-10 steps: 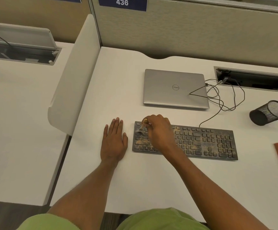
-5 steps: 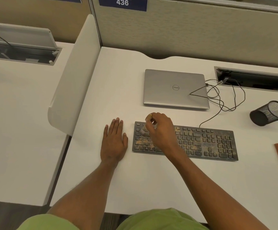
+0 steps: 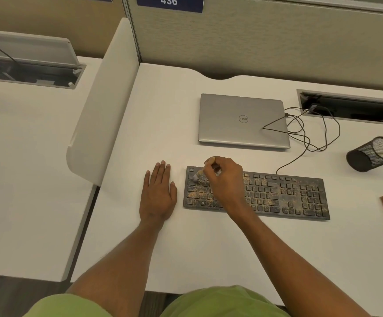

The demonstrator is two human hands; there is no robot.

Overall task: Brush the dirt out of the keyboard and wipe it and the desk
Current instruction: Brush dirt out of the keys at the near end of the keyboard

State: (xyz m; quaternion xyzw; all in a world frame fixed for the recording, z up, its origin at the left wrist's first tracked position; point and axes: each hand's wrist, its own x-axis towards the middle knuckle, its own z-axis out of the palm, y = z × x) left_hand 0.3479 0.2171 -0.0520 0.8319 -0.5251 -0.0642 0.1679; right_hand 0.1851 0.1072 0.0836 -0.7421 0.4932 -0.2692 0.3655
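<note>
Head view: right hand (image 3: 226, 179) holds brush (image 3: 198, 174) on dirty keyboard (image 3: 277, 195).

- flat black full-size keyboard (image 3: 277, 193): lying flat on the desk, long side roughly parallel to the near edge; tan dirt speckled over most key rows; thin dark cable leaving the back edge.
- small brush with pale handle and light bristles (image 3: 198, 175): tilted, bristles down on the upper-left keys, handle pinched in right hand (image 3: 226, 181).
- white smooth-topped desk (image 3: 163, 115): shallow curved notch in the back edge.
</note>
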